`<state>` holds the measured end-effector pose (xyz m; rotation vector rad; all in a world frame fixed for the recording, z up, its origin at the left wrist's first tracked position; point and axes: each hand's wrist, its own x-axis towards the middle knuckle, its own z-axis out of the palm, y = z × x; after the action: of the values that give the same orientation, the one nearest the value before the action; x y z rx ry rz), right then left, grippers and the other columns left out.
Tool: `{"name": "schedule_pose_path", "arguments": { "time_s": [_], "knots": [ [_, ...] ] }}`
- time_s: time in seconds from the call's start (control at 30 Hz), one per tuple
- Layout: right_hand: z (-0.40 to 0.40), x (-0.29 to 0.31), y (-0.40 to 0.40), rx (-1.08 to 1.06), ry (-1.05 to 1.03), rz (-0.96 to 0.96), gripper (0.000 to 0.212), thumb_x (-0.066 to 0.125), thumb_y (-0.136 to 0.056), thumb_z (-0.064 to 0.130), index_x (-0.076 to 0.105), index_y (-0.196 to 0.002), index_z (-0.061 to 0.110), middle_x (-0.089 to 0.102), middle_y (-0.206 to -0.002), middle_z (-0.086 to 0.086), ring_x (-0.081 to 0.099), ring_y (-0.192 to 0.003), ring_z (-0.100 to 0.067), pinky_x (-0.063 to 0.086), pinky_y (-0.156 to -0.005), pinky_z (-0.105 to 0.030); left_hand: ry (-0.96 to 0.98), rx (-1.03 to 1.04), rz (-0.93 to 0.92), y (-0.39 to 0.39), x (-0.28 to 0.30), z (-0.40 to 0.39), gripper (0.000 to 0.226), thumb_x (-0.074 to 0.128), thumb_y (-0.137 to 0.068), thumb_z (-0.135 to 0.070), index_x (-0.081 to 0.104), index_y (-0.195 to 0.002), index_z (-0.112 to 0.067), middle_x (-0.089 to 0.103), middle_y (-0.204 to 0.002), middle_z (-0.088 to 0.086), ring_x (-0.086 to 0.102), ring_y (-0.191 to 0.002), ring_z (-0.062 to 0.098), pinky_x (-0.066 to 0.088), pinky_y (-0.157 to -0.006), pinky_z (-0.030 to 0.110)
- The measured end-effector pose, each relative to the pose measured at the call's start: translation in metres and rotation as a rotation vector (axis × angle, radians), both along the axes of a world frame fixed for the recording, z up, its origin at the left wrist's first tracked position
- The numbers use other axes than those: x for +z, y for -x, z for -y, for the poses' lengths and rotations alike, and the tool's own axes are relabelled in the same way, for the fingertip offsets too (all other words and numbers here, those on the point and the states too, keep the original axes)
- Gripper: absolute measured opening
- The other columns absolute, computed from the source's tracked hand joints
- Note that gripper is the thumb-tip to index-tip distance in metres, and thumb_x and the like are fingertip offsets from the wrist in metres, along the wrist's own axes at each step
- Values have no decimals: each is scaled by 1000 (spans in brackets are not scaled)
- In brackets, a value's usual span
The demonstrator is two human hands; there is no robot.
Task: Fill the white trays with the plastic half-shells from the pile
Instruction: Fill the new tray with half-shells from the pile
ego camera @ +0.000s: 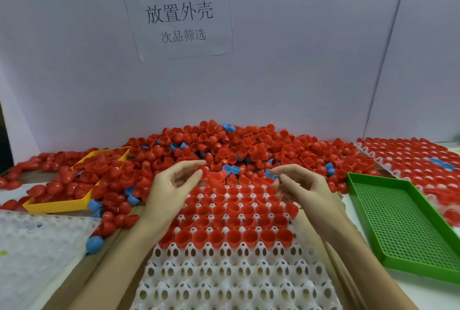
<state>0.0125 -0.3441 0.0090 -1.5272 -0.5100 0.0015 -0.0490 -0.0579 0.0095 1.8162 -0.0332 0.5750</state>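
A pale wall panel [298, 60] closes off the back of the tabletop [373, 292], with a paper sign [178, 17] of printed characters taped to it. Against the panel lies a broad pile [224, 145] of red plastic half-shells, a few blue ones mixed in. It spills leftward over a yellow tray [59, 206]. In front sits a white tray [224, 272] on brown cardboard; its far rows hold red shells, open side up, while its near rows stand bare. Another white tray [408, 160], filled with shells, lies at the far right, and an empty green perforated tray [403, 222] is just beside it. The left hand [171, 182] hovers over the tray's far edge, fingers loosely curled and holding nothing clearly. The right hand [296, 180] pinches a blue shell [268, 173] between thumb and forefinger
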Motion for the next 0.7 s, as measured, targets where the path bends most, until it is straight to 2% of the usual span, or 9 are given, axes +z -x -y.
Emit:
{"name": "schedule_pose_path", "arguments": {
  "time_s": [0.1,0.2,0.3,0.37,0.5,0.57,0.7],
  "knots": [
    [-6,11,19,78,43,88,20,62,-105,16,76,-118,20,78,-102,-7,75,-91,-19,60,-74,-26,92,-172,-21,24,0,24,24,70,-95,-27,76,-116,-34,77,-116,-5,74,-105,14,54,-95,17],
    [-13,18,31,171,180,147,25,65,-104,19,71,-128,21,77,-118,3,74,-107,-15,63,-88,-32,96,-246,-19,34,1,40,23,69,-95,-22,77,-116,-30,77,-115,-3,73,-108,15,56,-94,22],
    [-18,18,35,214,292,200,29,68,-102,17,71,-131,23,74,-124,12,70,-115,-5,59,-92,-23,47,-275,2,40,4,46,23,69,-97,-18,77,-116,-28,77,-115,-6,72,-109,11,54,-92,17],
    [-19,15,34,232,307,203,31,69,-101,14,70,-131,23,74,-125,8,69,-119,-9,59,-97,-29,29,-278,7,43,5,47,24,69,-97,-16,76,-116,-27,77,-114,-8,72,-108,9,53,-91,14],
    [-21,10,30,224,259,187,30,70,-99,11,72,-128,21,75,-117,1,72,-112,-18,61,-94,-35,-24,-262,27,46,7,44,24,68,-98,-14,75,-117,-26,76,-115,-8,71,-110,11,52,-94,17],
    [-21,7,28,209,235,198,28,72,-98,9,74,-124,20,76,-108,-4,74,-104,-21,61,-91,-32,-66,-254,45,46,8,42,24,67,-98,-13,75,-117,-26,76,-116,-9,70,-112,12,52,-96,19],
    [-15,7,23,103,189,277,24,73,-97,13,77,-117,24,76,-103,1,73,-97,-16,60,-86,-24,-91,-212,48,45,8,37,24,68,-97,-12,76,-115,-27,76,-114,-14,71,-109,7,53,-95,18]
  ]
}}
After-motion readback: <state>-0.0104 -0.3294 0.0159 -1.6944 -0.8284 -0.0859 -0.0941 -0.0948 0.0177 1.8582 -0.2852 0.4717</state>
